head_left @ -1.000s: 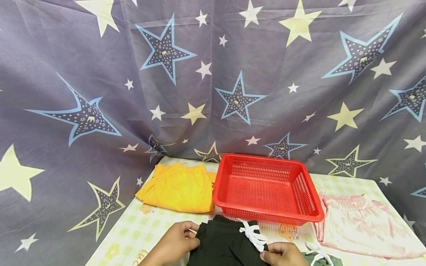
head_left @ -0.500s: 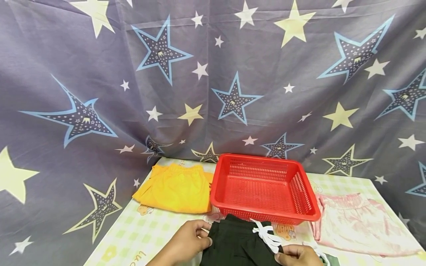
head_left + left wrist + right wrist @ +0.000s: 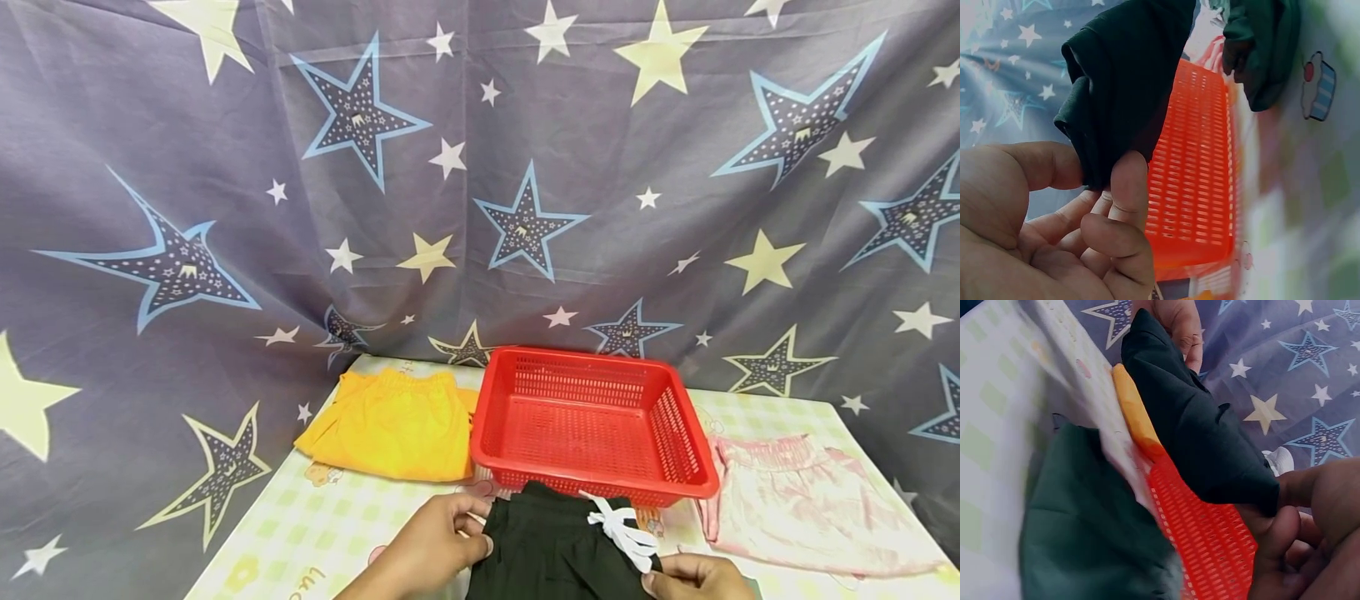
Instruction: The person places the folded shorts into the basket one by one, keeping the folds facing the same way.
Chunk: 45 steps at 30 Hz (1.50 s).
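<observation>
Folded black shorts [image 3: 551, 554] with a white drawstring bow [image 3: 626, 532] hang between my two hands at the bottom of the head view. My left hand [image 3: 438, 542] pinches the left edge near the waistband, thumb on the near side. My right hand [image 3: 697, 577] grips the right edge below the bow. In the left wrist view the shorts' folded layers [image 3: 1122, 81] sit between thumb and fingers. The right wrist view shows the shorts [image 3: 1191, 431] held off the table, above a dark green garment [image 3: 1085, 519] lying there. The lower part of the shorts leaves the head view.
A red perforated basket [image 3: 600, 483] stands behind the shorts with nothing in it. Folded yellow shorts [image 3: 401, 429] lie to its left, a pink garment [image 3: 810, 508] to its right. A checked cloth [image 3: 277, 533] covers the table; a starry curtain [image 3: 465, 108] hangs behind.
Both hands have moved to the right together with the black shorts. The green garment at the lower right is now nearly hidden in the head view. The view has shifted slightly.
</observation>
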Each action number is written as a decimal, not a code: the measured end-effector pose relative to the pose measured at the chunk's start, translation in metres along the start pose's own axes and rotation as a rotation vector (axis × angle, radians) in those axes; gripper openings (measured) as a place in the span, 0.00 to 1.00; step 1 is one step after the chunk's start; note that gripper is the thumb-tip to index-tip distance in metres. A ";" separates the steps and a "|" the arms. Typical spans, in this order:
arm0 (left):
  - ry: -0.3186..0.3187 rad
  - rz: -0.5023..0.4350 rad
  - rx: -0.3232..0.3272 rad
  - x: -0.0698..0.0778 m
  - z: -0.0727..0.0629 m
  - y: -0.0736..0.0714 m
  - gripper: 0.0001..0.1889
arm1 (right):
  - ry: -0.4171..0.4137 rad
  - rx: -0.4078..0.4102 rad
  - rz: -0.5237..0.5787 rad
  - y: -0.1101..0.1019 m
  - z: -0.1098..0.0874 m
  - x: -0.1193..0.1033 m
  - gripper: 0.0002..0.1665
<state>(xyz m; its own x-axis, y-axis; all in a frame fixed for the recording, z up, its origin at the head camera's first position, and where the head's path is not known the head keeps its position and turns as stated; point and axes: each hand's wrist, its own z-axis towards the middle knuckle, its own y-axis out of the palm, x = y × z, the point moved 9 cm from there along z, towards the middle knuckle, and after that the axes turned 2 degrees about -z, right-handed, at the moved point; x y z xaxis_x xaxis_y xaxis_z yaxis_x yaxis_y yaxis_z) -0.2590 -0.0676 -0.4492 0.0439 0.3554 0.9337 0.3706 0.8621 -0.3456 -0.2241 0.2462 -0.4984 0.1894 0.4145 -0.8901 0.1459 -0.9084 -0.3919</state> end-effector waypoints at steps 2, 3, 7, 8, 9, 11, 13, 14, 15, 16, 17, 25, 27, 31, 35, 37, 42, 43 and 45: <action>0.001 -0.004 0.009 0.004 0.000 -0.001 0.14 | 0.006 0.003 -0.020 -0.004 0.000 -0.003 0.13; 0.001 -0.010 0.012 0.006 0.000 -0.002 0.14 | 0.009 0.013 -0.039 -0.006 0.000 -0.004 0.13; 0.003 -0.016 0.024 0.015 0.000 -0.006 0.13 | 0.026 0.057 -0.099 -0.012 -0.001 -0.012 0.11; 0.002 -0.016 0.026 0.018 0.000 -0.007 0.13 | 0.027 0.065 -0.106 -0.014 -0.001 -0.015 0.10; 0.000 -0.017 0.028 0.020 0.000 -0.007 0.13 | 0.031 0.075 -0.116 -0.015 -0.002 -0.017 0.10; 0.000 -0.023 0.030 0.025 -0.001 -0.009 0.13 | 0.034 0.087 -0.126 -0.019 -0.003 -0.023 0.09; 0.010 -0.032 0.031 0.029 0.000 -0.010 0.13 | 0.036 0.095 -0.131 -0.022 -0.004 -0.029 0.09; 0.019 -0.036 0.032 0.032 0.000 -0.010 0.13 | 0.025 0.097 -0.138 -0.023 -0.004 -0.032 0.09; 0.024 -0.041 0.032 0.034 0.001 -0.011 0.12 | 0.018 0.101 -0.145 -0.025 -0.005 -0.035 0.09; 0.031 -0.043 0.032 0.036 0.002 -0.012 0.12 | 0.012 0.103 -0.150 -0.026 -0.005 -0.038 0.09; 0.033 -0.040 0.034 0.038 0.003 -0.012 0.11 | 0.008 0.099 -0.146 -0.027 -0.005 -0.041 0.09; 0.038 -0.009 0.042 0.046 0.014 -0.015 0.12 | -0.007 0.103 -0.135 -0.033 -0.001 -0.058 0.09; 0.042 0.018 0.057 0.049 0.018 -0.017 0.14 | 0.000 0.119 -0.160 -0.035 0.002 -0.062 0.10; 0.046 0.060 0.089 0.053 0.026 -0.019 0.16 | -0.001 0.146 -0.192 -0.039 0.007 -0.070 0.10; 0.049 0.063 0.105 0.052 0.033 -0.019 0.15 | -0.021 0.164 -0.187 -0.041 0.012 -0.075 0.08; 0.047 0.056 0.112 0.051 0.037 -0.019 0.16 | -0.040 0.175 -0.180 -0.041 0.015 -0.076 0.07; 0.047 0.069 0.125 0.048 0.046 -0.021 0.15 | -0.016 0.182 -0.087 -0.040 0.024 -0.074 0.09; 0.052 0.083 0.131 0.048 0.048 -0.022 0.15 | -0.004 0.179 -0.066 -0.040 0.026 -0.073 0.09; 0.058 0.098 0.137 0.047 0.052 -0.023 0.14 | 0.024 0.173 -0.030 -0.040 0.029 -0.071 0.10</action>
<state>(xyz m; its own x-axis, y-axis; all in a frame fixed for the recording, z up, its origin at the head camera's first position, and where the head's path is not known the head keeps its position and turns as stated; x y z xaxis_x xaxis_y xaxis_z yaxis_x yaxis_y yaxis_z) -0.3142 -0.0519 -0.4017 0.1288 0.4218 0.8975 0.2320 0.8671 -0.4408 -0.2719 0.2514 -0.4268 0.2112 0.4413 -0.8722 -0.0174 -0.8904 -0.4548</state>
